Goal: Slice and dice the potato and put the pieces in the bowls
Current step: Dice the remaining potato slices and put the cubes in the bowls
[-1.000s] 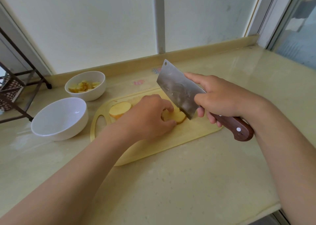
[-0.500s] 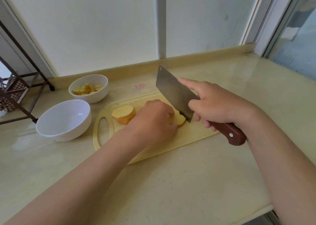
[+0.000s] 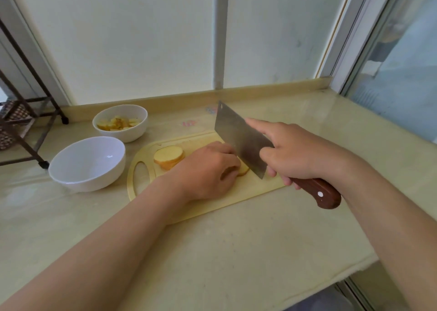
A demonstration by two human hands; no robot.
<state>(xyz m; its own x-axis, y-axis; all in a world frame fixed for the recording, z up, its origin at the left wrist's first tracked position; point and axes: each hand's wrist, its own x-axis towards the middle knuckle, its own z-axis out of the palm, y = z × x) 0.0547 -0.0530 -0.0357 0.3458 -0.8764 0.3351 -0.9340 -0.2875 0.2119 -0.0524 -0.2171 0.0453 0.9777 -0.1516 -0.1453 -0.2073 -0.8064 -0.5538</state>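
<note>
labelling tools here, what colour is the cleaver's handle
The cleaver handle is reddish-brown wood with a pale rivet, clearest in the head view.

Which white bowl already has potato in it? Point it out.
The smaller bowl, farther back, holds yellow pieces; the larger bowl beside the cutting board is empty.

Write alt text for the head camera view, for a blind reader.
A person's right hand grips a cleaver, its blade against a potato piece that the left hand holds on a yellow cutting board. More potato slices lie stacked near the board's left end. Left of it stand two white bowls: the near bowl empty, the far bowl holding cut potato.
</note>
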